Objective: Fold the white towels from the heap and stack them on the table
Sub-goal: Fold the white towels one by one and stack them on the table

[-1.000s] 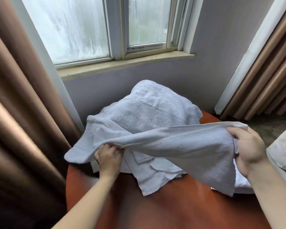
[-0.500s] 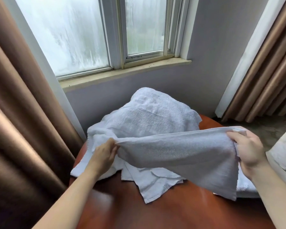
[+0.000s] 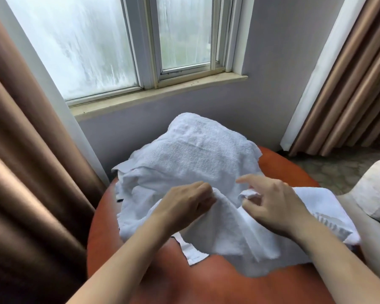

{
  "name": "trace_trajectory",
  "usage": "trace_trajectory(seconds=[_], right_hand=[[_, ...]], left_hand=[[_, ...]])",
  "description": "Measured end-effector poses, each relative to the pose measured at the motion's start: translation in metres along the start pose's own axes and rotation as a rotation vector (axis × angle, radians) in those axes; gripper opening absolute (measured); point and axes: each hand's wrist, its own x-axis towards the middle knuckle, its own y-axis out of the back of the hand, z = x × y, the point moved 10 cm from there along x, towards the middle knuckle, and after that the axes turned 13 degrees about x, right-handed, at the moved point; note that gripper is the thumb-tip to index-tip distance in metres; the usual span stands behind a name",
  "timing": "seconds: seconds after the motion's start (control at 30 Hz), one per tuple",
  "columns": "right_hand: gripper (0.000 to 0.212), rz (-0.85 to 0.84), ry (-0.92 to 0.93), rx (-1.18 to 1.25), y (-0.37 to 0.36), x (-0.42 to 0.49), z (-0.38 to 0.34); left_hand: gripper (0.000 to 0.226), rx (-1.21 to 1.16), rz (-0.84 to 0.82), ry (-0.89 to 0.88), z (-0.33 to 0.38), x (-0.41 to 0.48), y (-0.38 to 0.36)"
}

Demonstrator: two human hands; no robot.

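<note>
Left hand (image 3: 184,205) is fisted round one top edge of a white towel (image 3: 224,233), knuckles up, fingers curled into the cloth. Right hand (image 3: 272,205) sits just beside it at 3 o'clock, index finger stretched toward 10 o'clock. A towel corner is caught between its thumb and the other fingers. This reads as a pinch, but the blur makes it soft.

The hands are nearly touching over the table's middle, probably to match the towel's two ends for a half fold. The towel hangs doubled below both hands, with its loose lower edge draped onto the table (image 3: 206,286) toward 6 o'clock. Holding it off the surface likely lets gravity pull the layers straight.

The heap (image 3: 195,154) of unfolded white towels is at 12 o'clock, spilling toward 9 o'clock, within easy reach for the next pick. A second towel (image 3: 325,211) lies flat at 3 o'clock under the right forearm, possibly the start of the stack; I cannot tell how many layers it has.

Fold judged mid-way: ends met, not yet laid down or smoothed. Risk is corners slipping during the hand-off.

Also in view: window (image 3: 97,51) at 12 o'clock, brown curtain (image 3: 20,172) at 9 o'clock, pale cushion (image 3: 375,189) at 3 o'clock.
</note>
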Motion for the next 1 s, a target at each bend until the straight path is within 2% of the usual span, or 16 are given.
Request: trace_trajectory(seconds=[0.1, 0.17, 0.23, 0.3, 0.4, 0.5, 0.6, 0.7, 0.8, 0.9, 1.0], right_hand=[[0.053, -0.255, 0.014, 0.138, -0.029, -0.002, -0.023], [0.055, -0.458, -0.076, 0.375, -0.043, -0.007, -0.024], [0.047, -0.56, -0.125, 0.526, -0.05, -0.011, -0.024], [0.02, -0.514, -0.115, 0.492, -0.051, -0.005, -0.02], [0.028, -0.412, -0.045, 0.332, -0.051, 0.003, -0.014], [0.021, -0.264, 0.053, 0.205, -0.035, 0.01, -0.015], [0.023, -0.137, 0.084, 0.213, -0.019, 0.015, -0.012], [0.029, -0.094, 0.07, 0.218, -0.016, 0.016, -0.01], [0.023, -0.057, 0.022, 0.287, -0.014, 0.014, -0.004], [0.023, -0.031, -0.009, 0.287, -0.009, 0.012, 0.004], [0.026, -0.002, -0.022, 0.223, 0.001, 0.011, 0.011]], left_hand=[[0.018, -0.014, 0.044, -0.115, 0.023, 0.008, 0.009], [0.019, -0.036, 0.062, -0.153, 0.028, 0.009, 0.016], [0.019, -0.055, 0.079, -0.187, 0.03, 0.008, 0.022], [0.017, -0.062, 0.073, -0.203, 0.031, 0.006, 0.023], [0.016, -0.071, 0.038, -0.166, 0.03, 0.004, 0.02], [0.02, -0.042, -0.042, -0.057, 0.017, -0.002, 0.013], [0.022, 0.031, -0.14, 0.016, 0.004, -0.012, -0.003], [0.014, 0.107, -0.15, 0.178, -0.01, -0.018, -0.011], [0.014, 0.182, -0.176, 0.248, -0.013, -0.02, -0.015], [0.032, 0.193, -0.154, 0.249, -0.01, -0.018, -0.01], [0.022, 0.172, -0.028, 0.213, -0.004, -0.016, 0.006]])
